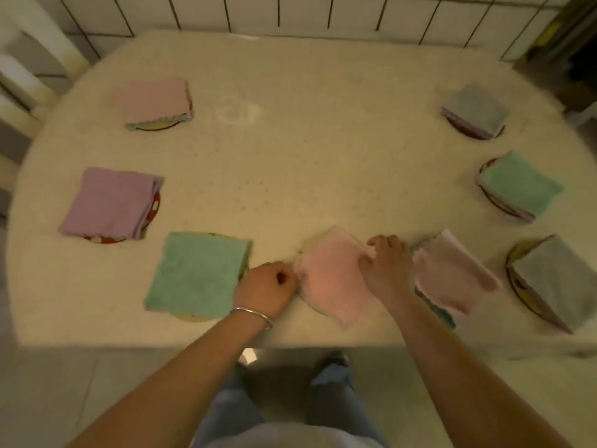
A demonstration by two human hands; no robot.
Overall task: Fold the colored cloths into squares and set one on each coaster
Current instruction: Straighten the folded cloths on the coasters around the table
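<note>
A home kitchen (likely): white tiled wall [290, 11] behind dining table [307, 163].

Seven folded cloths ring the table [290, 163], each on a coaster: three left, four right. An eighth cloth [332, 279] lies at the near edge between both hands.

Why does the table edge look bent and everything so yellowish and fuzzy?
Head view: the wide-angle lens bows the table rim and wall tiles; dim warm light tints everything; the frame is soft overall, blurring both hands on the pink cloth.
</note>
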